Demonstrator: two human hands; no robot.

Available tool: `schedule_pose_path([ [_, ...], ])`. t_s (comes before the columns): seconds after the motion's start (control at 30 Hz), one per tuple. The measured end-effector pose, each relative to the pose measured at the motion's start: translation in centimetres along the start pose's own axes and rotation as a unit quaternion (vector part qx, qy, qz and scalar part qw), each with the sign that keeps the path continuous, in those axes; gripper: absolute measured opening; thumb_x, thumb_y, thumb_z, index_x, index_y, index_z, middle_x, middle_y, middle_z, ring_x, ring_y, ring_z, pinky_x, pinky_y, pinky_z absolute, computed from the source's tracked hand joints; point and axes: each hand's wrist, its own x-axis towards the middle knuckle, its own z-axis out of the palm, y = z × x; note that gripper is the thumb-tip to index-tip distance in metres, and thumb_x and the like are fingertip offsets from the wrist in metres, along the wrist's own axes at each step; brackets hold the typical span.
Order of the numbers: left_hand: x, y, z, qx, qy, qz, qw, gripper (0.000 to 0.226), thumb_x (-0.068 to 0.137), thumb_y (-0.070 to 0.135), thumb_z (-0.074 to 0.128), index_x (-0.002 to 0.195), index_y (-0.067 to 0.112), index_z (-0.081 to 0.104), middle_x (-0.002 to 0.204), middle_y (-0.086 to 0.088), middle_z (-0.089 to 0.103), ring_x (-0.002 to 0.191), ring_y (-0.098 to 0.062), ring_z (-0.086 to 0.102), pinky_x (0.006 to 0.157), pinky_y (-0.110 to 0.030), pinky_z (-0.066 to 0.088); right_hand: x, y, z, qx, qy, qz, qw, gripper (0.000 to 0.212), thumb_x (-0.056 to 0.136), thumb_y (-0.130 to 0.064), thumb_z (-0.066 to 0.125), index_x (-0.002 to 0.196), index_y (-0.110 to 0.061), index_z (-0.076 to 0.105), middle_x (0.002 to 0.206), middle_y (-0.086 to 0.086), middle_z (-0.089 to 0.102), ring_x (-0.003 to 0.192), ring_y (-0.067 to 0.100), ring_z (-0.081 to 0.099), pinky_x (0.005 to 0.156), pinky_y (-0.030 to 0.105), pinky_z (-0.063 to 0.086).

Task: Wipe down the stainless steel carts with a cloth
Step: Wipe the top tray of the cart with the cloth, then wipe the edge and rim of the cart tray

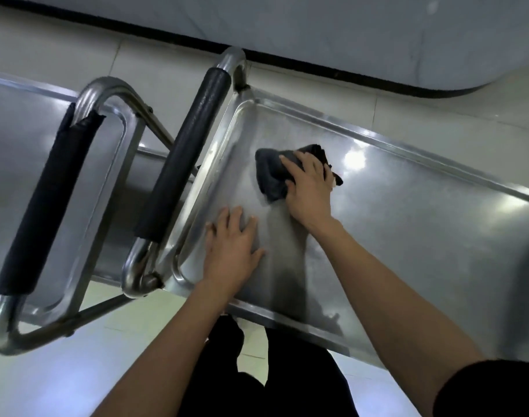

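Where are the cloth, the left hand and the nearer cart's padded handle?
cloth (270, 173): head view, bunched dark fabric.
left hand (231, 245): head view, back of hand.
padded handle (185, 155): head view, black foam sleeve.

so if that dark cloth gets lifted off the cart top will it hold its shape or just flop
Probably flop: the dark cloth lies bunched in soft folds under the right hand, so it looks limp and light. It should also slide easily, since the cart top is smooth, shiny steel. The left hand rests flat on that surface, perhaps steadying the cart.
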Motion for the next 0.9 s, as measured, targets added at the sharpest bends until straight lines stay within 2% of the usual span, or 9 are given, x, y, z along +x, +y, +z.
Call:
schedule_pose_path([
  [0.13,-0.7,-2.2,0.1,-0.014,-0.025,0.062,0.998,0.066,0.096,0.046,0.052,0.153,0.023,0.027,0.166,-0.009,0.007,0.153,-0.032,0.002,0.121,-0.054,0.015,-8.5,0.9,-1.2,0.025,-0.020,0.054,0.998,0.060,0.076,0.001,0.053,0.126,-0.029,0.066,0.152,-0.009,0.044,0.150,0.016,0.019,0.120,0.053,0.000],
  [0.27,-1.8,-2.9,-1.0,0.010,-0.040,0.107,0.993,0.056,0.095,0.044,0.052,0.144,0.022,0.035,0.162,-0.011,0.012,0.150,-0.033,0.009,0.118,-0.053,0.023,-16.6,1.3,-1.8,0.018,-0.120,0.050,0.991,0.048,0.077,0.000,0.054,0.110,-0.028,0.073,0.150,-0.012,0.047,0.151,0.010,0.016,0.121,0.050,-0.003],
  [0.33,-3.0,-2.8,-1.4,0.022,-0.050,0.124,0.991,0.052,0.095,0.044,0.050,0.140,0.021,0.039,0.159,-0.011,0.021,0.147,-0.034,0.016,0.114,-0.053,0.030,-19.8,1.0,-1.6,0.004,-0.135,0.050,0.990,0.037,0.083,-0.010,0.056,0.109,-0.031,0.073,0.151,-0.011,0.047,0.151,0.010,0.017,0.121,0.052,0.000],
  [0.4,-4.1,-2.6,-1.4,0.013,-0.054,0.136,0.989,0.050,0.095,0.043,0.050,0.139,0.020,0.042,0.154,-0.010,0.030,0.145,-0.032,0.020,0.112,-0.053,0.033,-21.7,1.1,-1.1,-0.001,-0.056,0.078,0.995,0.032,0.090,-0.031,0.060,0.121,-0.032,0.068,0.154,-0.006,0.043,0.149,0.016,0.024,0.121,0.051,0.013],
  [0.43,-4.8,-2.5,-1.3,0.005,-0.051,0.148,0.988,0.048,0.095,0.041,0.050,0.138,0.019,0.043,0.150,-0.009,0.034,0.143,-0.031,0.023,0.111,-0.052,0.034,-22.5,0.8,-0.8,0.004,-0.022,0.119,0.993,0.044,0.091,-0.044,0.061,0.132,-0.030,0.060,0.158,-0.001,0.037,0.149,0.021,0.024,0.121,0.050,0.019],
  [0.5,-6.1,-2.1,-1.1,-0.004,-0.046,0.166,0.985,0.045,0.095,0.039,0.050,0.135,0.017,0.046,0.144,-0.008,0.040,0.140,-0.030,0.027,0.108,-0.052,0.037,-23.0,0.0,0.1,0.014,-0.021,0.211,0.977,0.076,0.089,-0.066,0.054,0.151,-0.027,0.038,0.165,0.005,0.018,0.151,0.027,0.013,0.122,0.048,0.021],
  [0.57,-7.5,-1.8,-0.9,0.001,-0.041,0.173,0.984,0.042,0.094,0.038,0.050,0.131,0.017,0.049,0.140,-0.005,0.044,0.137,-0.028,0.032,0.105,-0.052,0.040,-23.1,-1.2,1.3,-0.015,-0.039,0.252,0.967,0.089,0.087,-0.072,0.050,0.158,-0.026,0.021,0.167,0.008,0.003,0.153,0.030,0.001,0.120,0.048,0.019],
  [0.7,-9.8,-1.7,-0.3,-0.014,-0.017,0.160,0.987,0.032,0.094,0.034,0.053,0.121,0.018,0.056,0.127,-0.002,0.053,0.127,-0.024,0.041,0.100,-0.049,0.043,-22.6,-2.8,2.8,-0.028,-0.036,0.269,0.962,0.082,0.092,-0.053,0.056,0.157,-0.023,0.016,0.166,0.012,-0.002,0.151,0.037,0.000,0.114,0.053,0.028],
  [0.9,-14.3,-1.9,1.5,-0.053,0.045,0.141,0.988,0.033,0.097,0.031,0.056,0.127,0.019,0.063,0.137,-0.003,0.058,0.132,-0.025,0.045,0.108,-0.054,0.037,-25.9,-2.0,2.6,-0.049,-0.033,0.192,0.980,0.056,0.091,-0.028,0.059,0.145,-0.024,0.046,0.162,0.010,0.024,0.140,0.038,0.025,0.106,0.048,0.036],
])
